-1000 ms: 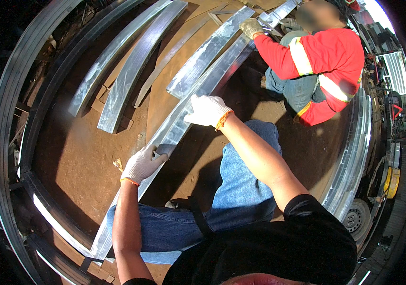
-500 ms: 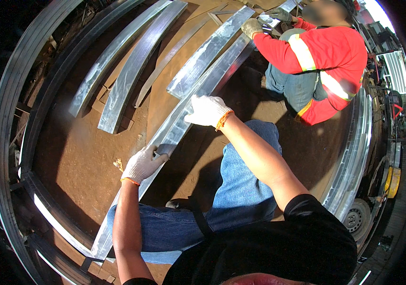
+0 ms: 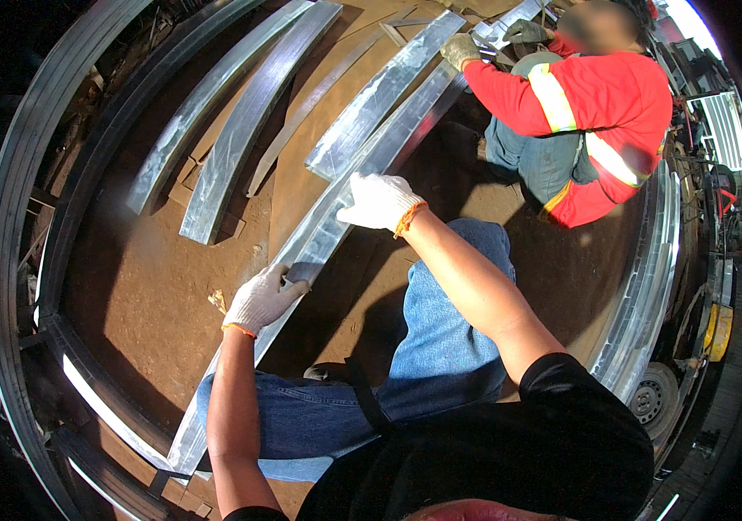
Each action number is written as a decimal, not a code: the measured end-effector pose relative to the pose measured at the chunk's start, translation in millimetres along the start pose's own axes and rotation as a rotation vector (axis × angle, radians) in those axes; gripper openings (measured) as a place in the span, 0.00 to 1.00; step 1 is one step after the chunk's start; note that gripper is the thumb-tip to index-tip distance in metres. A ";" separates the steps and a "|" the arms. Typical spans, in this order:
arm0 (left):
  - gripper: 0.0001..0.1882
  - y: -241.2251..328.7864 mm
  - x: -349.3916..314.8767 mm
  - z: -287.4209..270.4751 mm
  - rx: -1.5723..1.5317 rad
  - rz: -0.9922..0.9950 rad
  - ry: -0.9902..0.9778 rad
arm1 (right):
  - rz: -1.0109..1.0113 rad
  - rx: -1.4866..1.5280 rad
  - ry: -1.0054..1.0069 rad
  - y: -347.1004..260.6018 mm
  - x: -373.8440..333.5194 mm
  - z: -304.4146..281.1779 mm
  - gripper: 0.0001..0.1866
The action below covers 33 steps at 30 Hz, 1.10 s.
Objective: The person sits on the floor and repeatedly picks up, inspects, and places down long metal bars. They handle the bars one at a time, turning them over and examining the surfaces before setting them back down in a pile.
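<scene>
In the head view, your left hand (image 3: 262, 298) sits toward 8 o'clock and your right hand (image 3: 377, 202) just above centre toward 12, both in white knit gloves. The long metal beam (image 3: 319, 239) runs from about half past 7 up to 1 o'clock, and both hands' fingers look closed on it, the left's on its left edge, the right's over its other side. As far as the view shows, this beam is laid out and steadied; a shorter metal beam (image 3: 388, 91) lies alongside at 12, and two curved metal lengths (image 3: 240, 143) lie apart from your hands toward 11. How much work is left you cannot judge from here. Your undermost fingertips are hidden, and your jeans (image 3: 301, 408) and left forearm cover part of the beam's lower stretch. At 1 o'clock its far end is hard to follow near the co-worker (image 3: 601, 113) in red; what that person's gloved hands hold is unclear, and the rim is dark.
</scene>
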State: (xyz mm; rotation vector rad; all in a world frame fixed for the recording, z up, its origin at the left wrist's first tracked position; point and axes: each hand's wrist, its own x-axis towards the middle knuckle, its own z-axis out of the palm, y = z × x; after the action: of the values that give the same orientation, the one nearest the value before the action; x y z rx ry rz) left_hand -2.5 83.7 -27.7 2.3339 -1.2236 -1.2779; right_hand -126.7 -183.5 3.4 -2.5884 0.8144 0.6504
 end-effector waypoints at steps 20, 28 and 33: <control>0.48 3.1 16.2 28.7 -0.125 0.118 0.143 | 0.609 1.080 0.467 83.1 104.5 53.3 0.73; 0.56 -0.4 12.8 61.1 -0.078 0.191 0.306 | 0.710 1.434 0.682 68.7 66.9 73.9 0.50; 0.57 8.1 15.7 52.1 0.052 0.084 0.396 | 0.701 1.725 0.496 111.9 100.8 112.4 0.43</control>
State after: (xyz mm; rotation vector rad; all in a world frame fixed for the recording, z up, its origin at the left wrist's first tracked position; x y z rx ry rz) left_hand -43.2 76.8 -64.1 2.3883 -1.2139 -0.7161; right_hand -156.7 -264.3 -163.6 -0.8097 1.4642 -0.5043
